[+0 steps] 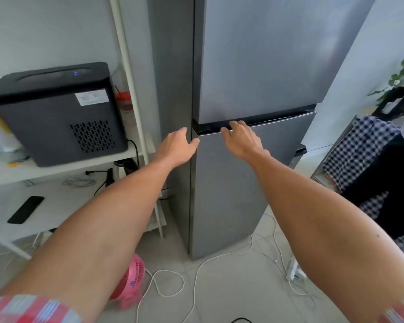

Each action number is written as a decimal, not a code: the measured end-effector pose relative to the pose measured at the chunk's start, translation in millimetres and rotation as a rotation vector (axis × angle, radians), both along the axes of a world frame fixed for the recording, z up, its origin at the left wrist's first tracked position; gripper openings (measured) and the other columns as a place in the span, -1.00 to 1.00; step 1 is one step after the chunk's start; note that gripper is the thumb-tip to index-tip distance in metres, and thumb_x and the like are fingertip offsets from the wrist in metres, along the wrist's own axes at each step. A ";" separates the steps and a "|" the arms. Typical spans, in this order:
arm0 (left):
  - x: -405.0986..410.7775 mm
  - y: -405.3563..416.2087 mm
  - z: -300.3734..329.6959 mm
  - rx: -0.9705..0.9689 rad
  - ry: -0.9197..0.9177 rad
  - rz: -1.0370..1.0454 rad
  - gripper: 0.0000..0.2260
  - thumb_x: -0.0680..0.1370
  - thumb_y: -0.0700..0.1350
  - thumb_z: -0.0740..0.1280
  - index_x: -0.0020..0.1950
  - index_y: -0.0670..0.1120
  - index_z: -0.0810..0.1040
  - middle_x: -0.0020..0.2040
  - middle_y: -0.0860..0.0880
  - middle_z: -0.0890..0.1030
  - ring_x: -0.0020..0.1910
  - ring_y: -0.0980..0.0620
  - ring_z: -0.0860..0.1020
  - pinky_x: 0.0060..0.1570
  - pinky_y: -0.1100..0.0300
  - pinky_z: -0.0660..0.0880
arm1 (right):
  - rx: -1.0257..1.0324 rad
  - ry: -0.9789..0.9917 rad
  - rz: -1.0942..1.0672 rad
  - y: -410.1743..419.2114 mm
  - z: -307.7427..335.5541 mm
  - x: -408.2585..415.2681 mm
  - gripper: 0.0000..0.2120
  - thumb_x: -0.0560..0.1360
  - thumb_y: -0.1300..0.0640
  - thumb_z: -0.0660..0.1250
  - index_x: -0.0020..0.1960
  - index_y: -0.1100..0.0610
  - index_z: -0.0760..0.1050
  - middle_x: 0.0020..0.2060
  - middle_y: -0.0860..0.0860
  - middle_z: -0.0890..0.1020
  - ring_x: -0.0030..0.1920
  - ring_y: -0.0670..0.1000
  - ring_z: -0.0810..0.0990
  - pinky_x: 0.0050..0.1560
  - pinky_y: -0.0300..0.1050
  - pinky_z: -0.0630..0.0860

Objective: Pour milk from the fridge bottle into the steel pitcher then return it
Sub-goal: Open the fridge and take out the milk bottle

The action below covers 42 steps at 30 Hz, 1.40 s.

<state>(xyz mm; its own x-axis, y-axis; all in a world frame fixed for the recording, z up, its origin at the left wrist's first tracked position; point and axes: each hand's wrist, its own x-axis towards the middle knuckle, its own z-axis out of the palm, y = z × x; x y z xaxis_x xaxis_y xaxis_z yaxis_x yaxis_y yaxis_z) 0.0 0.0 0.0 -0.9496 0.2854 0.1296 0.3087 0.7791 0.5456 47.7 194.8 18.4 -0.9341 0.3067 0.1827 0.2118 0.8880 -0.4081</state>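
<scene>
A tall grey two-door fridge [254, 66] stands in front of me with both doors closed. My right hand [239, 138] rests on the top edge of the lower door [243, 194], its fingertips hooked into the dark handle groove between the doors. My left hand [177, 145] is at the fridge's left front corner, fingers apart, with the thumb touching the lower door's edge. No milk bottle or steel pitcher is in sight.
A white shelf unit [63, 169] to the left carries a black ice maker [56, 113] and a dark phone [26, 209]. A pink fan [131, 280] and white cables [219, 257] lie on the tiled floor. A checked cloth [359, 155] hangs at the right.
</scene>
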 end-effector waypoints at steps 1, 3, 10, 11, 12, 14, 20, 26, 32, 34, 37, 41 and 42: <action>-1.9 2.8 -1.8 0.015 -0.015 0.006 -0.39 0.67 0.18 0.24 0.65 -0.07 0.24 0.52 -0.12 0.46 0.45 -0.19 0.46 0.26 -0.04 0.47 | -0.016 0.001 -0.004 -0.9 -0.8 -1.7 -0.64 0.69 -0.11 0.04 -0.01 0.15 0.42 0.07 0.04 0.45 -0.05 0.17 0.45 -0.09 0.03 0.36; -10.8 7.6 -11.3 0.061 -0.045 0.015 -0.38 0.66 0.18 0.25 0.64 -0.08 0.25 0.55 -0.12 0.42 0.49 -0.19 0.42 0.33 -0.06 0.43 | -0.025 0.000 -0.015 1.5 -6.0 -8.7 -0.61 0.69 -0.14 0.03 0.01 0.15 0.44 0.09 0.03 0.45 -0.05 0.17 0.45 -0.09 0.03 0.37; -31.8 24.3 -46.7 0.293 -0.083 0.025 -0.45 0.66 0.18 0.29 0.56 -0.08 0.39 0.46 -0.11 0.53 0.43 -0.16 0.48 0.37 -0.01 0.44 | -0.198 0.039 0.022 1.3 -25.1 -28.0 -0.60 0.70 -0.19 -0.02 -0.13 -0.01 0.41 0.09 0.03 0.41 -0.03 0.19 0.48 -0.04 0.03 0.38; -33.4 26.3 -51.3 0.333 -0.081 0.020 -0.50 0.66 0.17 0.30 0.52 -0.07 0.44 0.41 -0.09 0.58 0.39 -0.15 0.52 0.35 0.00 0.46 | -0.234 0.051 0.027 0.7 -27.0 -29.8 -0.59 0.70 -0.20 -0.03 -0.16 -0.03 0.40 0.09 0.03 0.41 -0.02 0.18 0.49 -0.02 0.03 0.39; -35.4 28.1 -55.5 0.373 -0.078 0.015 -0.54 0.65 0.16 0.31 0.46 -0.06 0.49 0.35 -0.07 0.62 0.34 -0.12 0.56 0.32 0.00 0.48 | -0.267 0.076 0.031 0.6 -29.2 -32.2 -0.58 0.71 -0.20 -0.02 -0.20 -0.05 0.38 0.08 0.03 0.42 -0.02 0.17 0.49 0.00 0.02 0.41; -39.9 31.1 -63.9 0.441 -0.079 0.009 -0.61 0.64 0.17 0.33 0.35 -0.04 0.56 0.22 0.00 0.67 0.23 -0.07 0.61 0.27 -0.04 0.53 | -0.337 0.136 0.030 0.7 -33.1 -37.1 -0.57 0.72 -0.18 -0.01 -0.25 -0.06 0.35 0.00 0.02 0.42 -0.02 0.14 0.48 0.02 -0.01 0.41; -45.1 39.3 -81.2 0.568 -0.056 0.002 -0.67 0.65 0.14 0.35 0.23 -0.09 0.59 0.06 0.00 0.67 0.06 0.01 0.62 0.14 0.08 0.55 | -0.479 0.240 0.039 9.9 -47.7 -50.9 -0.52 0.71 -0.21 0.07 -0.26 0.05 0.36 -0.04 0.09 0.48 -0.10 -0.29 0.41 -0.11 -0.19 0.34; -42.7 43.1 -84.2 0.500 -0.045 -0.032 -0.66 0.70 0.13 0.24 0.24 -0.12 0.51 0.12 -0.12 0.53 0.07 -0.04 0.51 0.08 0.17 0.38 | -0.505 0.191 0.063 17.0 -44.5 -55.1 -0.54 0.70 -0.24 0.09 -0.23 0.02 0.38 -0.01 0.13 0.51 -0.08 -0.39 0.36 -0.17 -0.38 0.29; -28.3 42.5 -84.5 0.582 -0.071 -0.033 -0.63 0.72 0.13 0.19 0.34 -0.11 0.47 0.22 -0.09 0.47 0.12 0.02 0.50 0.19 0.20 0.39 | -0.517 0.144 0.024 13.4 -39.0 -49.5 -0.54 0.68 -0.28 0.09 -0.20 0.04 0.33 0.06 0.09 0.46 -0.13 -0.24 0.41 -0.09 -0.15 0.32; -20.3 41.1 -87.0 0.583 -0.054 -0.056 -0.62 0.70 0.15 0.22 0.35 -0.10 0.47 0.22 -0.07 0.48 0.14 0.03 0.51 0.16 0.28 0.39 | -0.515 0.129 -0.024 10.8 -36.6 -45.0 -0.52 0.65 -0.32 0.12 -0.19 0.06 0.34 0.08 0.06 0.44 -0.13 -0.15 0.44 -0.06 -0.12 0.35; -8.1 40.5 -94.6 0.627 -0.050 -0.073 -0.55 0.64 0.26 0.28 0.35 -0.04 0.46 0.21 0.00 0.52 0.14 0.08 0.54 0.14 0.24 0.49 | -0.497 0.079 -0.096 8.6 -29.9 -36.6 -0.45 0.59 -0.40 0.16 -0.07 0.12 0.44 0.14 0.04 0.42 -0.02 0.05 0.52 0.04 -0.06 0.40; 3.9 36.1 -88.4 0.736 -0.137 -0.023 -0.58 0.58 0.40 0.25 0.10 0.07 0.55 -0.01 0.07 0.64 0.01 0.03 0.65 -0.08 -0.10 0.68 | -0.454 0.018 -0.175 12.3 -20.9 -22.7 -0.37 0.54 -0.46 0.15 -0.10 0.13 0.50 0.15 0.09 0.50 0.02 0.15 0.55 0.10 0.00 0.47; 4.9 35.4 -86.1 0.759 -0.164 -0.010 -0.59 0.61 0.36 0.24 0.05 0.03 0.56 -0.09 0.04 0.64 -0.06 -0.01 0.67 -0.13 -0.08 0.69 | -0.447 0.014 -0.220 13.9 -20.4 -18.0 -0.35 0.49 -0.50 0.14 -0.16 0.11 0.49 0.13 0.10 0.55 0.02 0.18 0.57 0.12 0.03 0.51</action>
<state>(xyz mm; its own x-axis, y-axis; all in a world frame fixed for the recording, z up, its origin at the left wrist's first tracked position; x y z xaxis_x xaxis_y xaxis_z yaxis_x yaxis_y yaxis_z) 4.9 35.4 -86.1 -0.9714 0.1830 0.1513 0.1831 0.1717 0.9680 29.7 208.7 -2.0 -0.8368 0.5475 0.0002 0.3663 0.5601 -0.7431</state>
